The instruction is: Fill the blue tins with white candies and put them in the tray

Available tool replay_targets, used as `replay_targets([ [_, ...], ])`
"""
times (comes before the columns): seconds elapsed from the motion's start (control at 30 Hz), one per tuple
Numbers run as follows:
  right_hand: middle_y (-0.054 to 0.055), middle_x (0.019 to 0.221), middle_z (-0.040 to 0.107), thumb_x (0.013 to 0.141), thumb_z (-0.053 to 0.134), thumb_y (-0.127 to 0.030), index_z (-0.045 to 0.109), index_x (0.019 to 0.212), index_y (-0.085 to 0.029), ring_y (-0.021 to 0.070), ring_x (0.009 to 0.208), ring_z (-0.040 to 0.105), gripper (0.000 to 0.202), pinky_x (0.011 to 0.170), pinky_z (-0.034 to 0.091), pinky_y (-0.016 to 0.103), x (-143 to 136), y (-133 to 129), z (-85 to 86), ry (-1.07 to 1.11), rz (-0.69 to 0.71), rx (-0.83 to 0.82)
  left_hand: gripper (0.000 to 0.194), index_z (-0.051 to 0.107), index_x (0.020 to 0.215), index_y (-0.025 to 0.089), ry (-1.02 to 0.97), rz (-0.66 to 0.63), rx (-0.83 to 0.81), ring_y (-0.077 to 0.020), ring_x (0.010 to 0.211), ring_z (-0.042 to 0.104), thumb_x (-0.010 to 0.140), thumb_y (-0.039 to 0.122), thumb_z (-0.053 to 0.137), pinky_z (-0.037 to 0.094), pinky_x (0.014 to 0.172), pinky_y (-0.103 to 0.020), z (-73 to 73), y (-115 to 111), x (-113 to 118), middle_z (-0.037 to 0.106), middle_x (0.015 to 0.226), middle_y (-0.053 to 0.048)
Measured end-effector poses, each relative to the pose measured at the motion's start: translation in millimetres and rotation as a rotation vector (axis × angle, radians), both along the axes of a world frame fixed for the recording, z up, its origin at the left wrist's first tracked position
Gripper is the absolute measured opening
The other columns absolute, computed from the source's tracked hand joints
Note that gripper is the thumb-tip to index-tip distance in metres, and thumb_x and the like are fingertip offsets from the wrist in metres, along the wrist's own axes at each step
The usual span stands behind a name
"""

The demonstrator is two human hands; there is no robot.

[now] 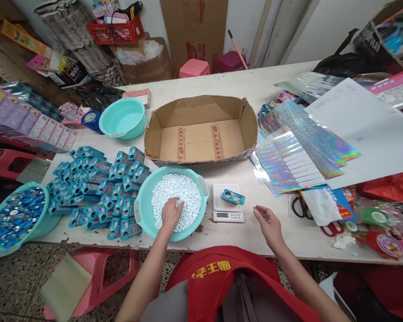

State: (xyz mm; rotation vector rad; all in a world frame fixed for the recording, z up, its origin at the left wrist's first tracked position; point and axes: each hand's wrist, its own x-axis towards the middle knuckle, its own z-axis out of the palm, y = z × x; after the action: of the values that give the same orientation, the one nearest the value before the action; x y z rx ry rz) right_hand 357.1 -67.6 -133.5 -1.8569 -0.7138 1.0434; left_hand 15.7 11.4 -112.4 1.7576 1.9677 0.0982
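Observation:
My left hand reaches into a turquoise basin of small white pellets. Its fingertips touch the pellets, and the thumb is apart from the fingers. To the right of the basin, a small blue tin lies on the plate of a white digital scale. My right hand hovers over the table just right of the scale, palm turned inward; its fingers are partly spread and hold nothing. Left of the basin are piled several blue boxes.
Behind the basin sits an open cardboard box. An empty turquoise basin stands behind left, and another with blue and silver pieces at far left. Holographic sheets, scissors and packets lie to the right.

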Motion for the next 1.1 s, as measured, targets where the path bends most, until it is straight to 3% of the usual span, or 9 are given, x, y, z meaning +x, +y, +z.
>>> replay_targets([
  [0.37, 0.013, 0.092, 0.070, 0.056, 0.074, -0.059, 0.062, 0.087, -0.019, 0.0279, 0.090, 0.065, 0.052, 0.088, 0.050, 0.048, -2, 2, -1.3, 0.044, 0.041, -0.016, 0.035, 0.058, 0.115, 0.015, 0.038, -0.068, -0.125, -0.0280, 0.109, 0.053, 0.088, 0.033, 0.046, 0.041, 0.083, -0.033, 2.1, -6, 2, 0.058, 0.117, -0.015],
  [0.53, 0.012, 0.093, 0.070, 0.058, 0.074, -0.058, 0.062, 0.088, -0.019, 0.0277, 0.090, 0.065, 0.051, 0.088, 0.050, 0.048, -5, 8, -0.3, 0.043, 0.082, 0.010, 0.007, 0.060, 0.075, 0.017, -0.163, -0.129, -0.319, -0.0244, 0.080, 0.058, 0.075, 0.024, 0.059, 0.036, 0.066, -0.029, 3.8, -2, -1, 0.061, 0.078, -0.008],
  [0.6, 0.012, 0.093, 0.070, 0.059, 0.073, -0.058, 0.061, 0.088, -0.019, 0.0274, 0.090, 0.065, 0.051, 0.088, 0.050, 0.048, -8, 12, 1.1, 0.045, 0.094, 0.019, 0.005, 0.057, 0.071, 0.018, -0.220, -0.114, -0.324, -0.0197, 0.068, 0.056, 0.073, 0.023, 0.058, 0.034, 0.060, -0.027, 3.7, -1, -7, 0.056, 0.066, -0.003],
  [0.67, 0.012, 0.093, 0.069, 0.059, 0.073, -0.058, 0.060, 0.091, -0.019, 0.0273, 0.090, 0.064, 0.052, 0.086, 0.051, 0.048, -11, 16, 2.4, 0.049, 0.119, 0.032, 0.010, 0.057, 0.076, 0.019, -0.386, 0.029, -0.348, -0.0154, 0.057, 0.052, 0.074, 0.029, 0.057, 0.033, 0.054, -0.025, 3.0, -2, -13, 0.053, 0.061, 0.000],
  [0.77, 0.013, 0.106, 0.064, 0.057, 0.075, -0.055, 0.058, 0.102, -0.019, 0.0283, 0.099, 0.061, 0.060, 0.082, 0.053, 0.046, -18, 24, 3.5, 0.012, 0.188, 0.078, 0.027, 0.055, 0.082, 0.018, -0.926, 0.428, -0.393, -0.0092, 0.047, 0.045, 0.068, 0.039, 0.065, 0.030, 0.044, -0.021, 1.8, -3, -19, 0.053, 0.062, 0.001],
  [0.83, 0.013, 0.118, 0.059, 0.058, 0.075, -0.054, 0.056, 0.111, -0.021, 0.0289, 0.106, 0.057, 0.065, 0.083, 0.052, 0.045, -23, 31, 4.0, -0.056, 0.245, 0.126, 0.032, 0.054, 0.079, 0.017, -1.220, 0.626, -0.410, -0.0066, 0.046, 0.043, 0.063, 0.040, 0.071, 0.027, 0.041, -0.017, 2.3, -1, -16, 0.053, 0.062, 0.002],
  [0.97, 0.009, 0.102, 0.064, 0.067, 0.067, -0.057, 0.059, 0.099, -0.020, 0.0267, 0.095, 0.060, 0.050, 0.086, 0.048, 0.044, -35, 44, 12.9, -0.162, 0.342, 0.188, 0.029, 0.047, 0.065, 0.017, -1.393, 0.819, -0.452, -0.0046, 0.041, 0.040, 0.066, 0.038, 0.067, 0.021, 0.036, -0.015, 14.7, 16, 10, 0.048, 0.054, 0.003],
  [1.1, 0.006, 0.090, 0.064, 0.075, 0.062, -0.056, 0.060, 0.092, -0.022, 0.0244, 0.085, 0.060, 0.038, 0.078, 0.048, 0.038, -45, 49, 42.4, -0.285, 0.427, 0.266, 0.031, 0.041, 0.059, 0.018, -1.553, 0.851, -0.305, -0.0032, 0.037, 0.034, 0.068, 0.034, 0.065, 0.019, 0.034, -0.015, 49.3, 33, 54, 0.041, 0.049, 0.006],
])
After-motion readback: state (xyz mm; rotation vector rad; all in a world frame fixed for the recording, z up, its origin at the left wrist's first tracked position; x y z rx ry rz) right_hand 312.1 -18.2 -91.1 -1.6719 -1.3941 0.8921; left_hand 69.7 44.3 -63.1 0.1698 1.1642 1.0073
